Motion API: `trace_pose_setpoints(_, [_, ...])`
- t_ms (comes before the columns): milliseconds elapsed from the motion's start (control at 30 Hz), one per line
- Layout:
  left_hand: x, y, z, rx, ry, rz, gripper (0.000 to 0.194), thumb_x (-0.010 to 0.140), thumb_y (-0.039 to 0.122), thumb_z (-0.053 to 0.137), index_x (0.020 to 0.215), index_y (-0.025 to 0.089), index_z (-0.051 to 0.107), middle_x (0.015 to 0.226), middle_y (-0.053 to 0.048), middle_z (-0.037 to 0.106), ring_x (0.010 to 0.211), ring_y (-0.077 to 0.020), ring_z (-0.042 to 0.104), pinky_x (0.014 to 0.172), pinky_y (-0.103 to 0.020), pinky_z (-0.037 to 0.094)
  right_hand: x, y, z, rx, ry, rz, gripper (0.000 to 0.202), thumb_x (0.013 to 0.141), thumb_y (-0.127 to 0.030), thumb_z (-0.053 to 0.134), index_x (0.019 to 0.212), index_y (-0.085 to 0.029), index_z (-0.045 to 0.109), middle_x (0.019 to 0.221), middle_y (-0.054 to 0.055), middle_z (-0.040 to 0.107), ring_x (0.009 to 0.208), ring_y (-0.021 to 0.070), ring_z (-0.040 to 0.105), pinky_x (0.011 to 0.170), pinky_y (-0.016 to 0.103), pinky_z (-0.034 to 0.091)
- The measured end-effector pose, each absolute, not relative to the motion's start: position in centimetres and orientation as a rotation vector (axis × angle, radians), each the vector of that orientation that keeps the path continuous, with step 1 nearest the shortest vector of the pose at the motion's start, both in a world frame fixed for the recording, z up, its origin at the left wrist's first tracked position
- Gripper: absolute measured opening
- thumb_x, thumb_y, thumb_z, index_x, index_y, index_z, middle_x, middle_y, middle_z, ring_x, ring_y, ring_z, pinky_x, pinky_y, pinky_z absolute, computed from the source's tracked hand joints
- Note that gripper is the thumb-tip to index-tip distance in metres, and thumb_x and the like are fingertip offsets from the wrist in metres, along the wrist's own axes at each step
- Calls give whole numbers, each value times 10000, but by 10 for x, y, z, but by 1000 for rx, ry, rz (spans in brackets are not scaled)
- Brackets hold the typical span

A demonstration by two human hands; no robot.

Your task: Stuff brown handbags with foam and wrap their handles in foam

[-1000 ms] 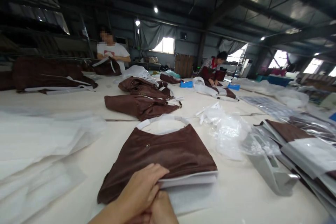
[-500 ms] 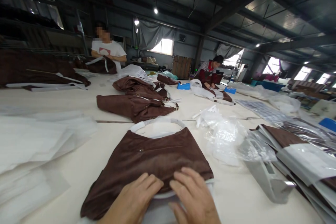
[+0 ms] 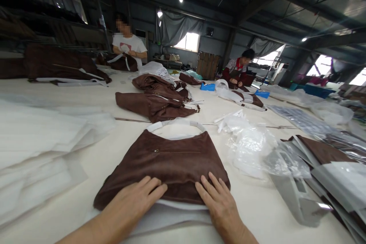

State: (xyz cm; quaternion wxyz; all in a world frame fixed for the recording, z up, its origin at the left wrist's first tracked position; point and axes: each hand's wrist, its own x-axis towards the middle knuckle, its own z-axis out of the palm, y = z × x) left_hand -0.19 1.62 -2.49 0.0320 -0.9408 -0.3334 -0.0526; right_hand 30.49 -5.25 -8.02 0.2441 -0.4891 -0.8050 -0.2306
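A brown handbag lies flat on the white table in front of me, its zipper facing up and its strap wrapped in white. My left hand rests on the bag's near left part with the fingers stretched out. On the near right part lies my right hand, fingers spread and flat on the brown surface. White sheet material sticks out from under the bag's near edge, between my wrists.
Thin white sheets spread at the left. Crumpled clear plastic, a grey tape dispenser and stacked wrapped brown bags lie to the right. More brown bags sit beyond. Two people work across the table.
My hands have moved apart, the left one leftward and the right one slightly to the right. Fingers now lie flatter on the bag. The camera view has turned a little left.
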Motion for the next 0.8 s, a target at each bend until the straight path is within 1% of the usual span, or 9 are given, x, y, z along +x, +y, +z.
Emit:
trace_pose_setpoints(100, [-24, 13, -9, -2902, -1096, -194, 528, 797, -40, 401, 1166, 266, 623, 1080, -37, 668, 946, -198, 614, 799, -281, 496, 309, -57, -76, -1366, -2249, -584, 671, 913, -23, 358, 1504, -340, 388, 1435, 10, 556, 1336, 289, 503, 1055, 467, 437])
trace_pose_setpoints(200, [-42, 8, -6, -2957, -1041, -362, 397, 906, 37, 386, 1116, 245, 651, 1128, -45, 682, 997, -177, 619, 899, -286, 487, 314, -64, -68, -1359, -2366, -580, 673, 937, -55, 373, 1531, -367, 309, 1472, 54, 516, 1336, 326, 498, 1027, 491, 457])
trace_pose_setpoints(333, [-67, -3, -29, -2979, -964, -413, 422, 996, 125, 314, 1269, 240, 614, 1272, -66, 665, 1252, -187, 549, 1135, -407, 370, 321, -67, -61, -1290, -2483, -590, 705, 950, -101, 454, 1550, -397, 231, 1509, 112, 463, 1320, 388, 495, 981, 528, 485])
trace_pose_setpoints(433, [-83, -16, -33, -2978, -1098, -287, 461, 1013, 160, 305, 1398, 293, 519, 1441, -53, 554, 1419, -221, 393, 1190, -493, 263, 324, -68, -57, -1240, -2574, -575, 753, 934, -116, 511, 1550, -425, 208, 1544, 121, 408, 1331, 423, 467, 968, 547, 490])
trace_pose_setpoints(500, [-84, -21, -17, -3008, -1177, -183, 442, 1013, 266, 380, 1448, 293, 460, 1528, -69, 446, 1457, -275, 325, 1185, -540, 238, 325, -69, -57, -1222, -2612, -571, 770, 925, -116, 530, 1551, -428, 207, 1561, 126, 377, 1339, 445, 448, 963, 562, 489])
trace_pose_setpoints(533, [-81, -21, -4, -3035, -1205, -135, 447, 1002, 353, 434, 1443, 286, 468, 1534, -79, 434, 1447, -296, 343, 1178, -551, 245, 325, -70, -57, -1228, -2612, -571, 774, 922, -113, 534, 1550, -428, 211, 1566, 129, 368, 1343, 454, 438, 962, 570, 486])
trace_pose_setpoints(600, [-64, -17, 24, -3081, -1255, -85, 456, 962, 502, 499, 1351, 275, 568, 1448, -79, 544, 1355, -297, 481, 1162, -545, 281, 325, -71, -58, -1242, -2603, -575, 772, 919, -107, 535, 1547, -430, 224, 1567, 131, 364, 1350, 461, 424, 960, 581, 484])
trace_pose_setpoints(700, [-19, -7, 45, -3007, -1289, -334, 369, 1028, 404, 380, 1168, 239, 678, 1204, -43, 717, 1168, -226, 635, 1154, -497, 315, 323, -71, -61, -1256, -2593, -575, 757, 914, -99, 530, 1537, -433, 261, 1563, 129, 372, 1354, 456, 420, 956, 585, 485])
trace_pose_setpoints(800, [27, -1, 28, -3005, -1051, -589, 391, 1036, 359, 356, 1300, 201, 596, 1389, -83, 600, 1316, -247, 519, 1172, -511, 287, 323, -70, -63, -1251, -2596, -580, 727, 909, -88, 508, 1529, -410, 307, 1564, 148, 364, 1365, 464, 403, 943, 605, 489])
